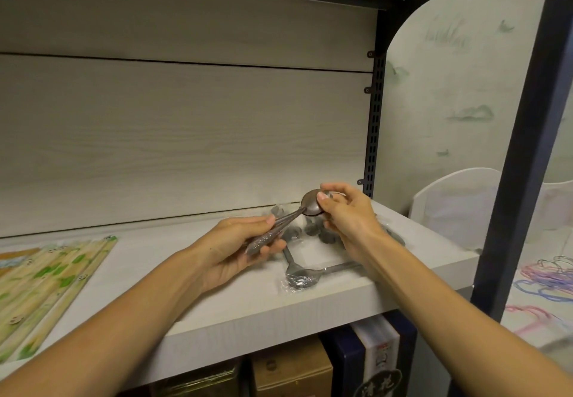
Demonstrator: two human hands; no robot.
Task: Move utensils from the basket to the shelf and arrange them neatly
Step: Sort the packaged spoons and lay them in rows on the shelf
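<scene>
- Head view shows a wrapped spoon [280,224] held above the shelf [217,297] by both hands, just over a loose pile of spoons [310,254] lying crosswise at about 4 o'clock from the frame centre.
- Left hand [238,248] is closed around the handle, palm turned up, forearm reaching in from 7 o'clock.
- Right hand [344,213] pinches the bowl between thumb and fingertips, wrist bent, forearm coming from 5 o'clock.
- Gripping both ends probably lets the person turn the spoon to line it up before setting it down.
- Packets of chopsticks [46,285] lie flat in a row at 8 o'clock, well apart from the pile.
- No basket is in view.
</scene>
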